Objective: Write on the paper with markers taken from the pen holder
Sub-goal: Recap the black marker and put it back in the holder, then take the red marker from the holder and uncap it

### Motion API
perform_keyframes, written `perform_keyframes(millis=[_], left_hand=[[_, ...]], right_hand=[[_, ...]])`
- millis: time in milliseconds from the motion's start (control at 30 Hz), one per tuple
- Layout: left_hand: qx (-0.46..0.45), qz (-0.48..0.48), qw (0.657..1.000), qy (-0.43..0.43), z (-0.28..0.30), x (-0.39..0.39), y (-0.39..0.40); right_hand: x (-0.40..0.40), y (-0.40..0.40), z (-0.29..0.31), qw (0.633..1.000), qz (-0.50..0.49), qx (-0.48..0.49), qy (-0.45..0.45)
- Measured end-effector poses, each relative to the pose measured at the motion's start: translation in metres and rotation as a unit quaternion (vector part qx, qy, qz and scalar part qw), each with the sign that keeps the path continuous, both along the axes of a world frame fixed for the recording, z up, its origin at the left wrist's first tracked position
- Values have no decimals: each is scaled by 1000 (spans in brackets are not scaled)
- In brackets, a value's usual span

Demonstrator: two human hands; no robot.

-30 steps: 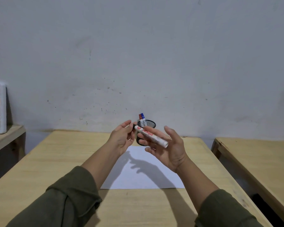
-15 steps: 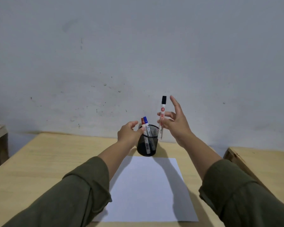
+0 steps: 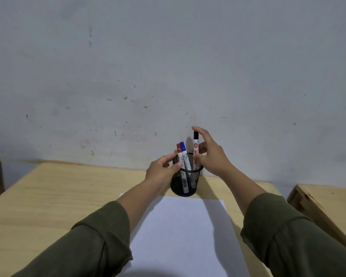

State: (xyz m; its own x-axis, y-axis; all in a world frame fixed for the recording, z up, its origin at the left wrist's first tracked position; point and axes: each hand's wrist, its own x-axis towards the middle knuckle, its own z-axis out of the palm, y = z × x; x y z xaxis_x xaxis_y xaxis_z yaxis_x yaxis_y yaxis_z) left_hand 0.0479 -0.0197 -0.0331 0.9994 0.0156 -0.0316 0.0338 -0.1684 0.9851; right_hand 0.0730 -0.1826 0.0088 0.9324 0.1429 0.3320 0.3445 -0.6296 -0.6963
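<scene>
Here, as seen from the head camera:

1. Pen holder (image 3: 185,179): black mesh cup, upright on the wooden table (image 3: 58,192), just beyond the far edge of the paper and near the wall.
2. Paper (image 3: 180,232): one white sheet, flat on the table, near side of the holder, between the two forearms.
3. Red-capped marker (image 3: 178,154) and blue-capped marker (image 3: 183,154): both stood in the holder at its left side, caps up, leaning slightly left, touching each other.
4. Black-capped marker (image 3: 195,148): upright, cap up, its lower end inside the holder at the right side; white barrel with red print.
5. Right hand (image 3: 210,154): positioned right of the holder, thumb and fingers closed about the barrel of the black-capped marker at mid-length; forefinger curled above the cap. The marker lay at the left edge of the hand, within the pinch.
6. Left hand (image 3: 162,170): set against the left wall of the holder, fingers curved round the rim, thumb tip touching the mesh beside the red-capped marker; it clasped the holder.
7. Sleeves (image 3: 84,248): dark olive, covering both forearms up to the near frame edge.
8. Second wooden table (image 3: 328,200): at right, apart.
</scene>
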Motion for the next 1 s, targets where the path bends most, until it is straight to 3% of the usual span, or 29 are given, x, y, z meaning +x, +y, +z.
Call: perform_keyframes(millis=[300, 600, 733, 1000], left_hand=[[-74, -15, 997, -4, -5, 4, -1], [-95, -17, 995, -11, -10, 6, -2], [-100, -19, 995, -11, -11, 7, -1], [-94, -17, 995, -9, -13, 9, -1]], right_hand=[[12, 1, -14, 997, -5, -73, -1], [14, 5, -18, 989, 7, -126, -71], [18, 10, -15, 985, -5, -163, -64], [8, 17, -15, 992, -12, -100, -82]])
